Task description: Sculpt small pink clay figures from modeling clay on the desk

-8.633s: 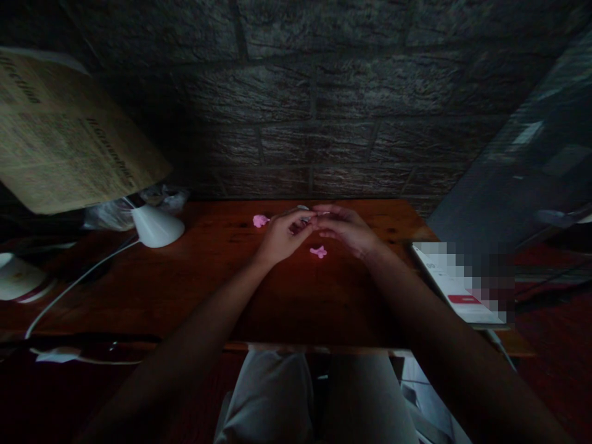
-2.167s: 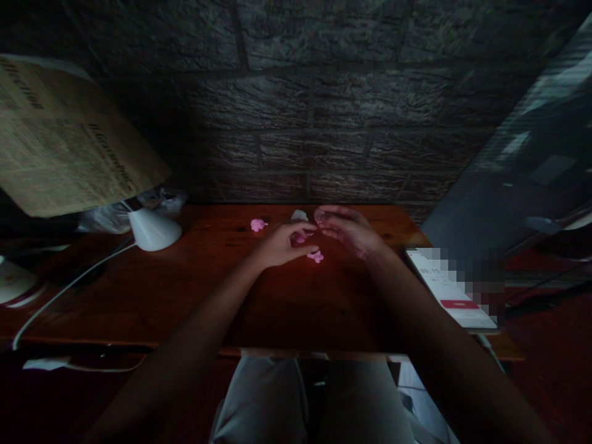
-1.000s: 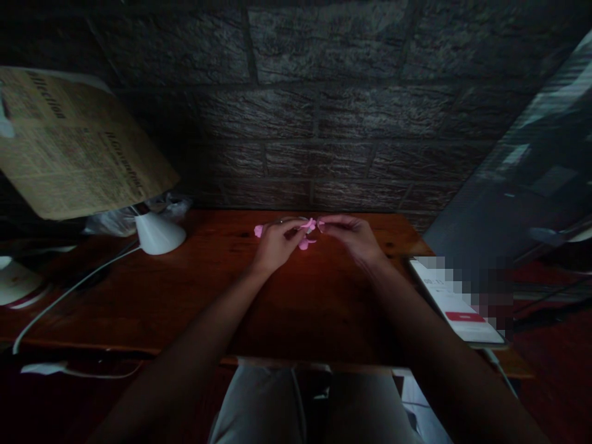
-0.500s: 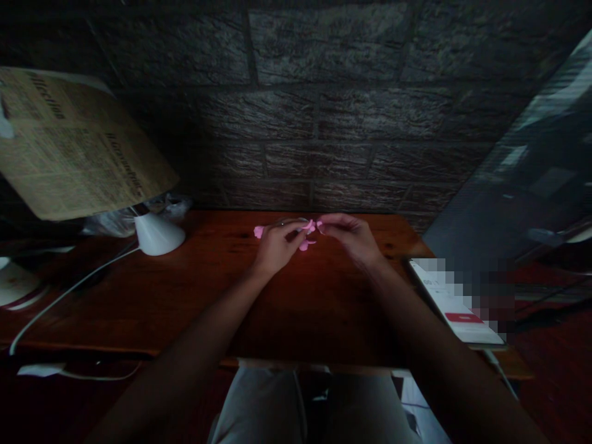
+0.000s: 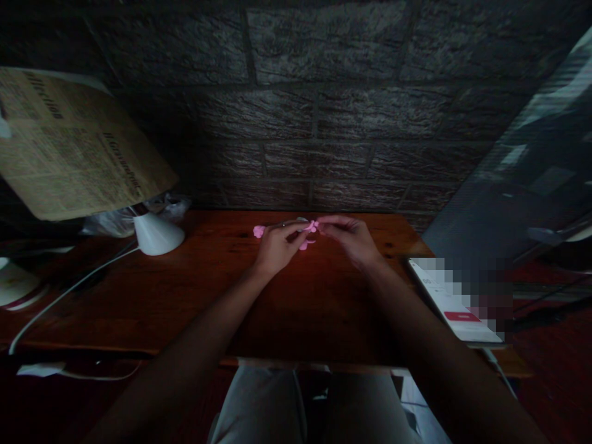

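My left hand (image 5: 276,245) and my right hand (image 5: 350,239) meet fingertip to fingertip over the far middle of a reddish wooden table (image 5: 194,290). Both pinch a small pink piece (image 5: 312,226) between them. A second pink bit (image 5: 304,245) shows just below the fingertips; whether it hangs from the held piece or lies on the table I cannot tell. Another pink piece (image 5: 258,231) lies on the wood just left of my left hand. The light is dim.
A white cone-shaped lamp base (image 5: 157,234) with a white cable (image 5: 65,293) stands at the back left, under a tilted sheet of printed paper (image 5: 69,148). A phone with a lit screen (image 5: 456,302) lies at the right edge. A dark brick wall rises behind.
Both hands have stayed together at the far middle of the table, and the fingertips have closed a little tighter on the pink piece. Nothing else has shifted.
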A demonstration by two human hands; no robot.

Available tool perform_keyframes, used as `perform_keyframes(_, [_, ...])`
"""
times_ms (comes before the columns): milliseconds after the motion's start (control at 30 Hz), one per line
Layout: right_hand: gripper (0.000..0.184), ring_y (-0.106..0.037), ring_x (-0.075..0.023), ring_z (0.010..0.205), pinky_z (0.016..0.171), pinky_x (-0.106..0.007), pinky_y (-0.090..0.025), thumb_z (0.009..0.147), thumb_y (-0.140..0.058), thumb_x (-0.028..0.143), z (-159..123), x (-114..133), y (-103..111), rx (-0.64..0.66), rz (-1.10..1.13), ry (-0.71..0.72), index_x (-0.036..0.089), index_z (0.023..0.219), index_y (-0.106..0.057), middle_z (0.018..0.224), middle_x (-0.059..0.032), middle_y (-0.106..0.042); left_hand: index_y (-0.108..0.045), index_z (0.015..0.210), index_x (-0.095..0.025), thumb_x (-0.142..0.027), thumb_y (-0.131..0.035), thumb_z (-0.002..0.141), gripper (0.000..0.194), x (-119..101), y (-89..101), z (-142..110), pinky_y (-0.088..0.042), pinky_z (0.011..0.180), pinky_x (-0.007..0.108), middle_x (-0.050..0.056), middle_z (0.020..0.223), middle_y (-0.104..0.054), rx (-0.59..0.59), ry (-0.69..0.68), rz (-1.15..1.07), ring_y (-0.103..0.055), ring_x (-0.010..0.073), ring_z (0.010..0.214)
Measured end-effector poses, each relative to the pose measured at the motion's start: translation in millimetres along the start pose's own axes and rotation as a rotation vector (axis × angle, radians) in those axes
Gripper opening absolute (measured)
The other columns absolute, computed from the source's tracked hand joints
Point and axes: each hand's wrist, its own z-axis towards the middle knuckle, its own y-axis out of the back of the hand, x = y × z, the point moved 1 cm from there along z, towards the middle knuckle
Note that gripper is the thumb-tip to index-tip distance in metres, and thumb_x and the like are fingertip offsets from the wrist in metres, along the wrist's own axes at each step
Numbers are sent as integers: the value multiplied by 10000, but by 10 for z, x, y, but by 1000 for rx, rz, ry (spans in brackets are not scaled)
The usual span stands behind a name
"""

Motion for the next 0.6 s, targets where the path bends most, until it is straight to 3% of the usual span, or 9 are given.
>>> perform_keyframes(200, [142, -725, -207, 870, 942, -439, -553, 698, -812, 222, -13, 6, 2, 0, 5, -15, 272, 832, -811, 893, -11, -800, -789, 1063, -292, -209, -665, 937, 196, -4, 1, -1, -632, 926, 386, 27, 1108, -809, 6, 25, 5, -774, 195, 999])
perform_keyframes(600, [164, -714, -192, 827, 919, -421, -554, 659, -840, 264, -12, -5, 2, 12, 58, -27, 271, 822, -814, 866, -9, -795, -787, 1064, -279, -206, -663, 941, 190, 0, -13, -10, -636, 920, 397, 36, 1112, -807, -12, 16, -5, -777, 198, 991])
